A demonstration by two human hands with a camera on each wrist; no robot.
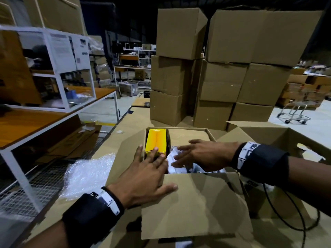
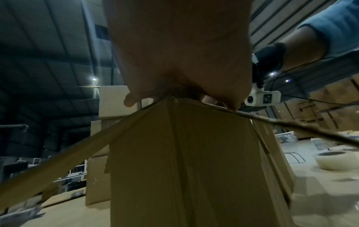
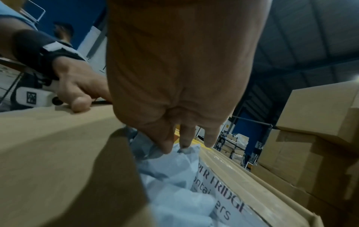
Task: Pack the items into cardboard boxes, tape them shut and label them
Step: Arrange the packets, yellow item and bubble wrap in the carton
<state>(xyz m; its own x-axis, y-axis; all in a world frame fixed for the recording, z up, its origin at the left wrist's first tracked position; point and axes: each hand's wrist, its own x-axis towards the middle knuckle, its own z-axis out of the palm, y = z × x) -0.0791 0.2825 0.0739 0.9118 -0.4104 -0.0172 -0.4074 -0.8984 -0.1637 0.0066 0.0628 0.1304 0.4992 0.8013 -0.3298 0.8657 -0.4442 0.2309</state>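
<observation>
An open cardboard box [image 1: 197,203] stands in front of me with its flaps spread. A yellow carton [image 1: 155,138] stands upright in its left side, and crumpled white wrapping [image 3: 174,176] fills the near right beside a printed white pack [image 3: 223,199]. A flat brown piece [image 1: 188,136] covers the far right. My left hand [image 1: 148,169] rests on the box's near left corner, fingers stretched onto the yellow carton, thumb on the near flap. My right hand [image 1: 202,154] lies spread over the white wrapping, its fingertips [image 3: 169,147] touching it.
Bubble wrap [image 1: 87,174] lies left of the box. Tall stacks of cardboard boxes [image 1: 223,68] stand behind it. Another open box [image 1: 268,136] is at the right, and a roll of clear tape [image 2: 334,159] beyond. A white-framed shelf table [image 1: 53,119] runs along the left.
</observation>
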